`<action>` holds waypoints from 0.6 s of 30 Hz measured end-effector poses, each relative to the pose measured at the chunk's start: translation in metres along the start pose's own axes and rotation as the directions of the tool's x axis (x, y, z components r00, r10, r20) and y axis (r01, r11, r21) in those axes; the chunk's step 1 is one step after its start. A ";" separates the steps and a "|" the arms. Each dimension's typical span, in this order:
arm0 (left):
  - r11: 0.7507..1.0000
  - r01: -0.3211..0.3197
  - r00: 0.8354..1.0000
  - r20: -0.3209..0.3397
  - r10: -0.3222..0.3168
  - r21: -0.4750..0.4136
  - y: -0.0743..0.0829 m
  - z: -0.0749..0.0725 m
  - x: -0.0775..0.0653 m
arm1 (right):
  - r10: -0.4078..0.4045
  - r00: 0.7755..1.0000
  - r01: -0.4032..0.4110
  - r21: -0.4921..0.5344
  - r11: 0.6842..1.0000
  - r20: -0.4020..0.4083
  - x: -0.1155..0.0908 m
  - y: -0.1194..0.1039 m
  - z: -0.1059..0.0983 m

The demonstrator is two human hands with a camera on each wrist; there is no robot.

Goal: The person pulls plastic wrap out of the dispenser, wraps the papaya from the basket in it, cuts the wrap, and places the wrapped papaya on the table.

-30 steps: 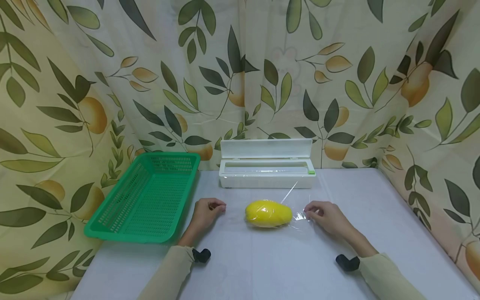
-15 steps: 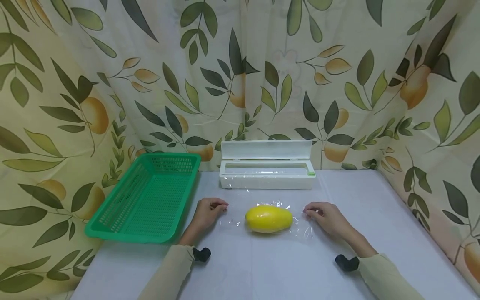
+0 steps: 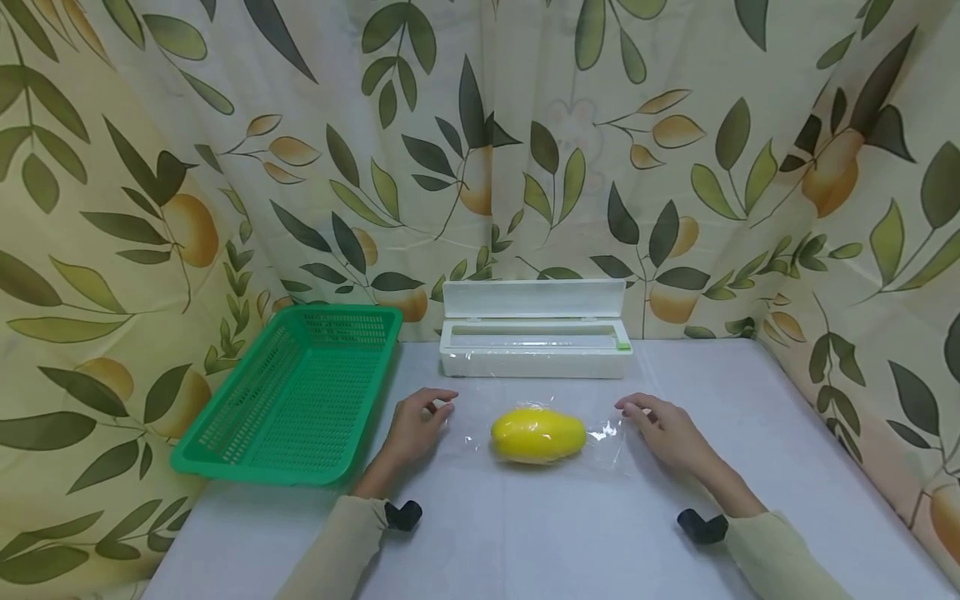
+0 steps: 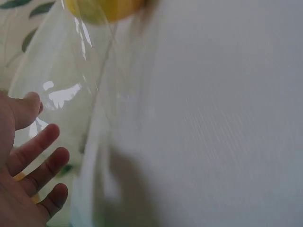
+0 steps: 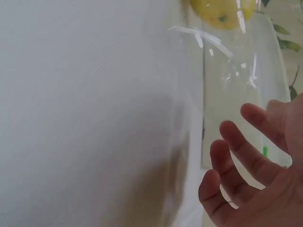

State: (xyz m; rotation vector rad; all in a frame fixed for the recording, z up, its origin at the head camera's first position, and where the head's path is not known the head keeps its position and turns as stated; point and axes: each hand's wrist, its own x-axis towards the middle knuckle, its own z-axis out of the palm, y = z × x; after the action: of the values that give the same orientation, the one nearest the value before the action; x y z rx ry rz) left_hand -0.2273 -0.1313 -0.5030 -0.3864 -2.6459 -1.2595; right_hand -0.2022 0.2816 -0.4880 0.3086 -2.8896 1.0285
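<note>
A glossy yellow oblong fruit point(image 3: 537, 435) lies on the table under a sheet of clear cling film point(image 3: 606, 437), which spreads out past both its ends. To the left of the fruit, my left hand point(image 3: 416, 423) hovers at the film's edge with relaxed fingers. My right hand point(image 3: 663, 429) is at the opposite edge, its thumb and fingers parted. Both wrist views show loosely bent, spread fingers, with the shiny film point(image 4: 64, 97) hanging slack beside the left hand and more film point(image 5: 236, 71) near the right fingertips.
Behind the fruit stands a white cling film dispenser point(image 3: 536, 364), lid raised, with a green slider point(image 3: 623, 346) at its right end. A green perforated basket point(image 3: 266, 477) sits at the left. Leaf-patterned curtains point(image 3: 517, 242) enclose the white table point(image 3: 555, 542).
The film has come down over the fruit and lies flatter. Both hands have loosened their fingers from the film's edges, and the right hand has shifted slightly outward.
</note>
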 end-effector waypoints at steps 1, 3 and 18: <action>1.000 -0.024 1.000 -0.008 0.024 0.001 0.005 0.000 0.000 | -0.013 1.000 0.012 -0.003 1.000 -0.019 0.000 -0.002 -0.001; 0.997 -0.076 0.997 -0.017 0.076 -0.011 0.015 0.000 0.000 | -0.046 0.998 0.046 -0.008 0.999 -0.044 -0.001 -0.009 -0.001; 0.945 -0.322 0.941 0.092 0.327 -0.063 0.076 0.030 -0.012 | -0.430 0.897 0.432 0.003 0.902 -0.101 -0.001 -0.069 0.026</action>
State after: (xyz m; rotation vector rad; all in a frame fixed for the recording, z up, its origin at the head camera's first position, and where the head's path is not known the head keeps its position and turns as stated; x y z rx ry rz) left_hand -0.1941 -0.0638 -0.4693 -0.8766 -2.4967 -1.2235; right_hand -0.1866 0.2134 -0.4655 0.8316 -2.5460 0.9643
